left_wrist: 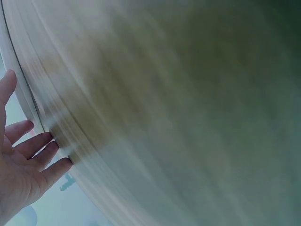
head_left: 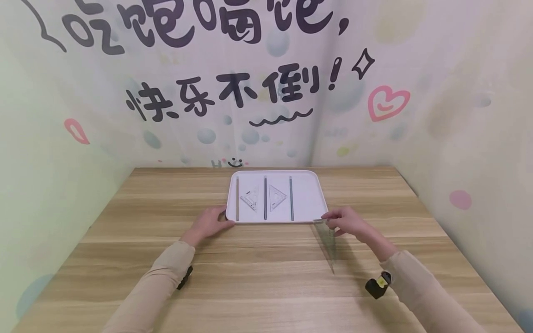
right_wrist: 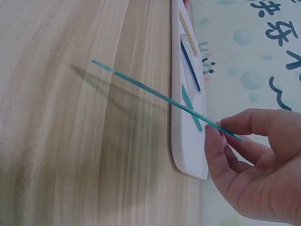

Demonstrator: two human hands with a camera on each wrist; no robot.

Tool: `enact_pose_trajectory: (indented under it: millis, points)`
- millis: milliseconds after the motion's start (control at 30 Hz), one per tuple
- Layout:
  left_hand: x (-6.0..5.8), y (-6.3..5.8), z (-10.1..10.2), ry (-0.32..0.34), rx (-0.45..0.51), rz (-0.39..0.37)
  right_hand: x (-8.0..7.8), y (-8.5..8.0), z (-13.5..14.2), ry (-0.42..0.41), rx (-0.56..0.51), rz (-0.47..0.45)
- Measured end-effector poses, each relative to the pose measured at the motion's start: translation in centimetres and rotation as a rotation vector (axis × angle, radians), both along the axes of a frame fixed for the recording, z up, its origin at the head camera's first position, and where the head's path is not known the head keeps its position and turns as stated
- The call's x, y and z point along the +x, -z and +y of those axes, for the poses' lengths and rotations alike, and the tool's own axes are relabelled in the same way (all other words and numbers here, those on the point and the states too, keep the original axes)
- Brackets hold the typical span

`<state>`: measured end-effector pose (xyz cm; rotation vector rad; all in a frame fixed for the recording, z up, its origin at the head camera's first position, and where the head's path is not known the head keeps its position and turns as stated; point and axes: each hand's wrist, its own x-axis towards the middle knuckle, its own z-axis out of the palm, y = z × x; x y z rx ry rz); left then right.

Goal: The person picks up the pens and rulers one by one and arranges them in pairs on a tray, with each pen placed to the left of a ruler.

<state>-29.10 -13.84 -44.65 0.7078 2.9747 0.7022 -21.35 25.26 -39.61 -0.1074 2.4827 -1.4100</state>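
Observation:
My right hand pinches a see-through greenish set square between thumb and fingers. In the right wrist view the set square shows edge-on as a thin teal line, and its shadow falls on the wood. Its held end is by the front right corner of a white tray. At the front left corner of that tray, my left hand rests with thumb and fingers spread along the rim. In the left wrist view the fingers of the left hand look relaxed and slightly bent.
Three slim pencils lie upright in the tray: a brown one, a dark one and a grey-green one. Between them lie two clear set squares, one left, one right. A patterned wall hanging rises behind the wooden table.

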Motion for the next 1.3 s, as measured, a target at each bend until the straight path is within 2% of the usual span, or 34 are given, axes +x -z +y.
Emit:
enact_pose_trajectory:
  millis: [300, 567, 1300]
  points:
    - [0.1, -0.1, 0.1, -0.014, -0.004, -0.02, -0.6, 0.2, 0.1, 0.003, -0.06, -0.017]
    - [0.2, -0.2, 0.1, -0.024, -0.004, -0.035, -1.1, 0.1, 0.2, 0.024, -0.07, -0.03]
    - [0.2, -0.2, 0.2, -0.014, 0.001, -0.028, -2.8, 1.0, 1.1, 0.084, -0.157, -0.025]
